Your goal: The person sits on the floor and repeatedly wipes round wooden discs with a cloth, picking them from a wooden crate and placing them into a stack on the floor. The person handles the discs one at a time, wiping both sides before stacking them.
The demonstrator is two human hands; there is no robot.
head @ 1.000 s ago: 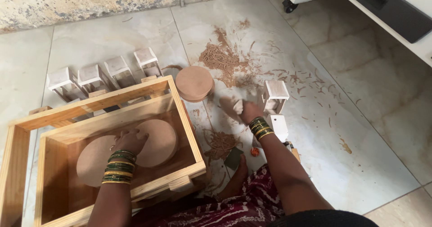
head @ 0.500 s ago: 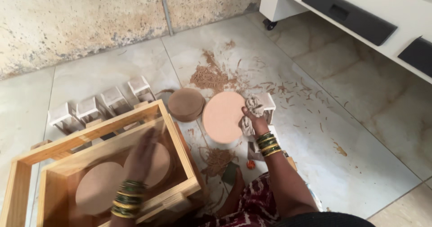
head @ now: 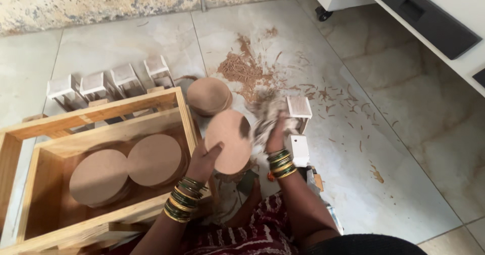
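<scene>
Two hands at work over the tiled floor (head: 404, 149). Left hand (head: 204, 159) has a closed grip on a round wooden disc (head: 228, 141), thumb on its face, fingers behind the lower-left edge, disc held up off the floor & tilted toward the person. Right hand (head: 277, 134) is closed around a crumpled piece of pale cloth or paper (head: 265, 118), blurred, can't tell which; it sits just beside the disc's right edge, touching or nearly so. Both wrists carry green & gold bangles. Behind the held disc, a stack of same discs (head: 208, 96) lies flat on the floor, just outside the corner of a wooden crate (head: 101, 116). Inside the crate, 2 more discs (head: 126, 169) lie flat side by side, edges overlapping a bit. Beyond the crate, a row of 4 small white-topped blocks (head: 108, 81). Near the right hand, a small white stand (head: 299, 111). Brown wood shavings (head: 242, 70) scattered on the floor past the stack. White cabinet (head: 429, 17) w/ dark drawer fronts at top right.
</scene>
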